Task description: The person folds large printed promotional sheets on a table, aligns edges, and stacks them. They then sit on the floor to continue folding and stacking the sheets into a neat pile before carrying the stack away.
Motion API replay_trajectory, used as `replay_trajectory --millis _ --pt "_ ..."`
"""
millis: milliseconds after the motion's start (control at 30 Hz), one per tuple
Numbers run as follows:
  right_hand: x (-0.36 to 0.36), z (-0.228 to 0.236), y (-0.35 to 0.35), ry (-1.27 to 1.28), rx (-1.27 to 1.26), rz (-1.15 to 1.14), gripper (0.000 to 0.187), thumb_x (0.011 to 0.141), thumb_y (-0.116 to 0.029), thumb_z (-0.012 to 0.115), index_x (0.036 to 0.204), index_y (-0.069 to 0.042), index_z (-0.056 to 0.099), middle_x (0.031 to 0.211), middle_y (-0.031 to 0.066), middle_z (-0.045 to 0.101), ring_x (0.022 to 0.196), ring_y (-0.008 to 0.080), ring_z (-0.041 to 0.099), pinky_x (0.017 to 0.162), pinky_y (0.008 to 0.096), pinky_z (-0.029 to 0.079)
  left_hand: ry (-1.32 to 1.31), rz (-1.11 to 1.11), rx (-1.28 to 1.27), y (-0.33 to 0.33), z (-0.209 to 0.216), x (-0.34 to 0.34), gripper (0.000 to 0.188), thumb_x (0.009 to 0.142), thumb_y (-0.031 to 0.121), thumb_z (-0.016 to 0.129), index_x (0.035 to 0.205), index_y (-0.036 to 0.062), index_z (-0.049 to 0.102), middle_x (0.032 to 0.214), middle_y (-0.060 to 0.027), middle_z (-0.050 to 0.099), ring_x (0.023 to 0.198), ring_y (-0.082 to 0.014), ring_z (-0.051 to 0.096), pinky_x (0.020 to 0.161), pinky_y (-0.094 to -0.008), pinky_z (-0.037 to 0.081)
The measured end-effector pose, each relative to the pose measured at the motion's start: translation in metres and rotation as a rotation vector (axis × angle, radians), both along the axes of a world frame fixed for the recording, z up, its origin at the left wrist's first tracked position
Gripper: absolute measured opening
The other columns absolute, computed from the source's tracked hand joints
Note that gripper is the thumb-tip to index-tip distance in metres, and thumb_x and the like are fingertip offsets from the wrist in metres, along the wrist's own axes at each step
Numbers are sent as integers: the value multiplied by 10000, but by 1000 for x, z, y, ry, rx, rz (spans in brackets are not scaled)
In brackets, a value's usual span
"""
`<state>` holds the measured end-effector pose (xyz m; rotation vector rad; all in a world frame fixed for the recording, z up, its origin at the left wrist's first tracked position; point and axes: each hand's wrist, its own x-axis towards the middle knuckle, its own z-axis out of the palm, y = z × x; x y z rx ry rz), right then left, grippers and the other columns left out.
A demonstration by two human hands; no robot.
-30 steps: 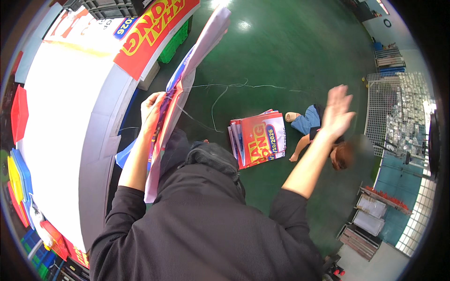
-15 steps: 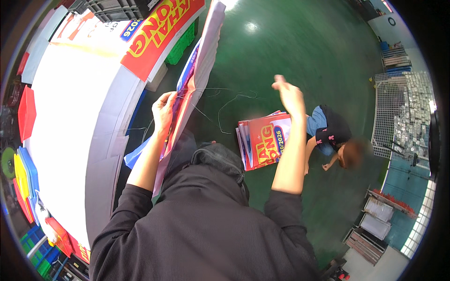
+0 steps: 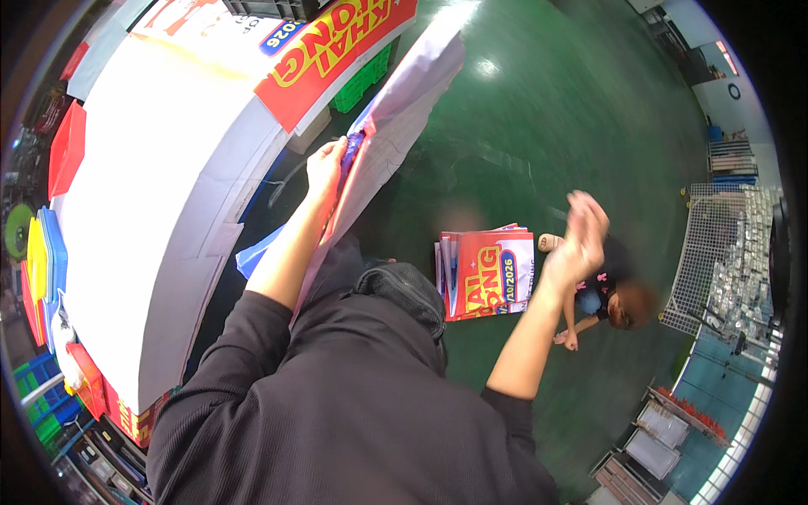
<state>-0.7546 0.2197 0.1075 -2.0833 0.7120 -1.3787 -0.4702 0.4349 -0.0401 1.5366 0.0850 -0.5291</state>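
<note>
The banner (image 3: 412, 97) slants upright just off the right edge of the bench (image 3: 177, 160), above the green floor (image 3: 480, 181), its lower end running down beside the person's body. It looks like thin, light, pliable sheeting, probably a little slick and more likely to crease than break; a hold on the gathered folds should serve better than 1 loose edge. The left hand (image 3: 325, 168) has its grip closed on those folds, near mid-length. The right hand (image 3: 578, 240) is raised over the floor, away from the banner, fingers partly curled and blurred; I cannot tell whether its grip has anything. The banner shows a pale, faintly lilac, wrinkled face, a bunched purple patch by the left hand, red along the fold and 1 blue corner low down.
</note>
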Motion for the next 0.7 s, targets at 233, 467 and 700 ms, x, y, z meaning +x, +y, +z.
replay_trajectory --millis 233,467,700 --pt "-136 -68 -16 -481 707 -314 306 937 -267 541 1032 22 580 812 19 570 531 50 400 458 194 314 -74 8 -34 -17 -1 29 245 872 243 627 984 31 678 822 -28 653 734 -84 568 687 -230 442" --pt "-171 -82 -53 -618 1051 -194 275 910 -218 581 1097 -17 553 915 71 635 766 132 611 648 258 498 -483 -170 294 -15 25 19 205 863 221 630 984 69 695 811 -11 679 722 -63 559 675 -229 447" --pt "-22 26 -1 206 -338 -525 246 881 -97 585 1117 -27 573 1009 124 622 912 212 602 822 295 476 -482 -125 222 -10 27 -1 257 833 301 656 928 65 697 691 -72 649 600 -97 554 585 -270 441"
